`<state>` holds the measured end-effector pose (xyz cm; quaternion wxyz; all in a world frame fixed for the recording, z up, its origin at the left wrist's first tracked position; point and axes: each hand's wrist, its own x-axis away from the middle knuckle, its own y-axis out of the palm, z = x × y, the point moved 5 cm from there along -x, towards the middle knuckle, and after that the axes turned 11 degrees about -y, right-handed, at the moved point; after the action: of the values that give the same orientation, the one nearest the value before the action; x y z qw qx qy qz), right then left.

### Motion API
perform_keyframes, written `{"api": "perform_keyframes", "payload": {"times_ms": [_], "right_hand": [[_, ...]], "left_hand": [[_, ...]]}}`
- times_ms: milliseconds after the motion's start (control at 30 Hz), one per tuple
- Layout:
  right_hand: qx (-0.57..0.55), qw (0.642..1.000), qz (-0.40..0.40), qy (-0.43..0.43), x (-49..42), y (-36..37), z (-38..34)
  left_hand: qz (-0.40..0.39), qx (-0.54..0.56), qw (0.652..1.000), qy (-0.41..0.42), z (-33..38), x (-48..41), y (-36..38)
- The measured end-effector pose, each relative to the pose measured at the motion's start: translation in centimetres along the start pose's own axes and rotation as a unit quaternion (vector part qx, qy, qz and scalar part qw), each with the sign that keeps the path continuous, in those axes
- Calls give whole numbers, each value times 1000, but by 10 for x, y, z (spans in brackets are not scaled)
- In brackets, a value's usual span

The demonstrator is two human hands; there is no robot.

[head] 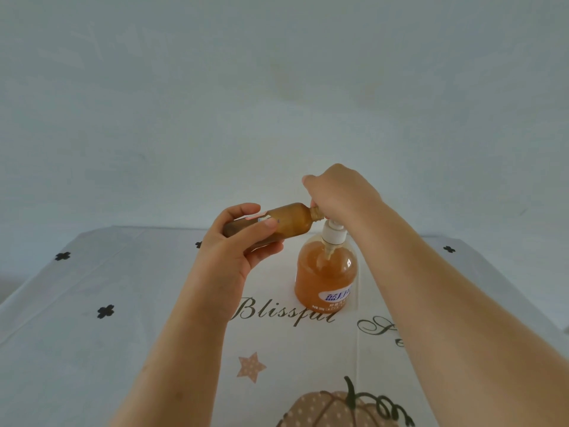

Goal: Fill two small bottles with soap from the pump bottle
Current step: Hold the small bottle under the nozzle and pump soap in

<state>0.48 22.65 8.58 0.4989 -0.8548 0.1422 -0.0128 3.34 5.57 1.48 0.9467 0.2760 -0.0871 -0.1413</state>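
A clear pump bottle point(325, 272) of orange soap with a white pump collar stands on the table near its middle. My right hand point(338, 192) is closed over the pump head from above, which it hides. My left hand point(237, 245) grips a small brown bottle point(289, 220) held nearly on its side above the table. The small bottle's open neck points right and meets the pump spout under my right hand. Only one small bottle is in view.
A white tablecloth point(123, 334) covers the table, printed with black clovers, script lettering, a star and a pumpkin. A plain pale wall point(277, 87) rises behind the table's far edge.
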Motion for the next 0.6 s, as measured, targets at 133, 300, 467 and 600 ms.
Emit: {"api": "perform_keyframes", "payload": {"times_ms": [133,300,467,600], "right_hand": [[-2,1000,6,3,1,5,7],[-3,1000,4,7,2,5,6],[3,1000,-4,10,4,5,5],[13,1000,4,9,4,-2,-1]], "left_hand": [[3,-14,1000,-2,-1,-2,-3],[4,-15,1000,-6,-2,-2,-2],[3,-13,1000,-2,-1,1,-3],[-2,-13,1000,11,2,2,-1]]}}
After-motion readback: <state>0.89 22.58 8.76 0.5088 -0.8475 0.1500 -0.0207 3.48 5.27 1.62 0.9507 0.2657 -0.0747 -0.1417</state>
